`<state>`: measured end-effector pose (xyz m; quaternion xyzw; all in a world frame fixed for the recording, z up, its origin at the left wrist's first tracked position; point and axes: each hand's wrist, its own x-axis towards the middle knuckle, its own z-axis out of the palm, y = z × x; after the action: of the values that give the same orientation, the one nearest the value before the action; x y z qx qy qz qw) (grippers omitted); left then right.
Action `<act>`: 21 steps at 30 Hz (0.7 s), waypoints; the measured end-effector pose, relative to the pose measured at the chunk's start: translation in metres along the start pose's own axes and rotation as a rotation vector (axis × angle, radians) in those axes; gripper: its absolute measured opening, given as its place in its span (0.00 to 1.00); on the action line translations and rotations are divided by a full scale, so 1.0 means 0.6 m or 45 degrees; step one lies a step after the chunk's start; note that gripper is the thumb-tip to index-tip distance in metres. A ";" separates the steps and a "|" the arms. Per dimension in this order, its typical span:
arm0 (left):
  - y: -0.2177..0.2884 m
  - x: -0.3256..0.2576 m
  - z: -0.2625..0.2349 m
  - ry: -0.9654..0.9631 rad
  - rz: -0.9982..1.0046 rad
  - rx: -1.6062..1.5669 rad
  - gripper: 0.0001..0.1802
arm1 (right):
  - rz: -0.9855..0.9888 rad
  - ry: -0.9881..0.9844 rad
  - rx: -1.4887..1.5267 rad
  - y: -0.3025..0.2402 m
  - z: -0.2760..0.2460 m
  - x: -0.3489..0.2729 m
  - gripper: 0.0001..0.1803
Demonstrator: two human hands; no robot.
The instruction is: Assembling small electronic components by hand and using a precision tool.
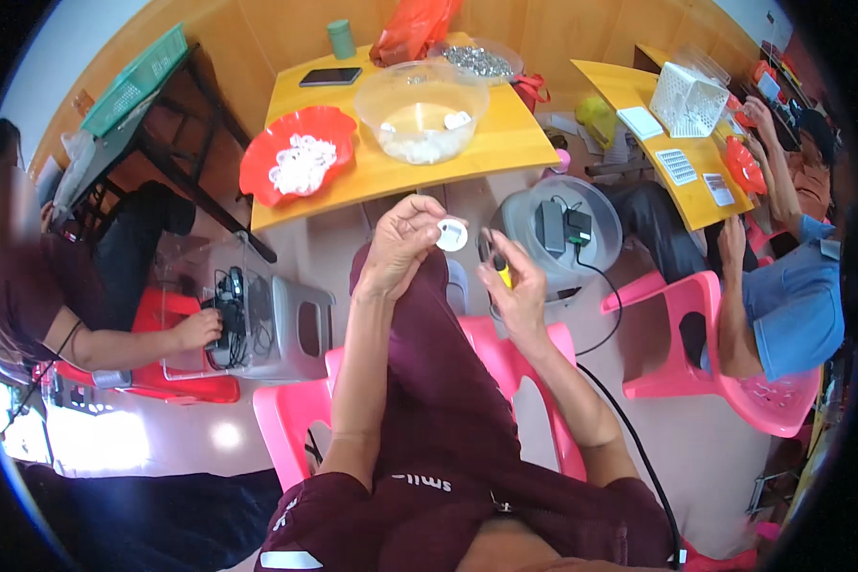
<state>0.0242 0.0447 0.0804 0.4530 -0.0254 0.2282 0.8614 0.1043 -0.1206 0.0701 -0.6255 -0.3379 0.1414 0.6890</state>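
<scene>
In front of me my left hand (405, 246) pinches a small round white plastic piece (453, 234) by its edge, its flat face turned toward me. Close to its right, my right hand (520, 291) is closed around a small hand tool (501, 267) with a yellow and black handle; its exact kind is hard to make out. The tool's tip and the white piece are slightly apart. Beyond my hands, on the yellow table (505, 143), a red scalloped bowl (338, 124) holds white ring-like pieces. Next to it, a clear basin (421, 91) contains more white pieces.
A clear tub (605, 205) with black adapters stands to my right, a cable (629, 424) running past my arm. A phone (331, 76), a green canister (340, 40) and a dish of metal parts (481, 62) sit farther back. People work on both sides.
</scene>
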 end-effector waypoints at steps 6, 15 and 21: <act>-0.007 -0.021 0.015 -0.100 -0.067 -0.031 0.21 | -0.316 -0.137 -0.046 -0.023 0.021 -0.001 0.27; 0.015 -0.029 0.022 -0.188 -0.104 -0.070 0.22 | -0.401 -0.359 -0.177 -0.062 0.006 0.015 0.27; 0.019 -0.020 0.029 -0.202 -0.051 -0.145 0.21 | -0.486 -0.376 -0.200 -0.085 0.010 0.035 0.25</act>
<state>0.0114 0.0322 0.0965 0.4202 -0.0975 0.1726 0.8855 0.1039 -0.1120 0.1251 -0.5743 -0.5569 0.0720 0.5957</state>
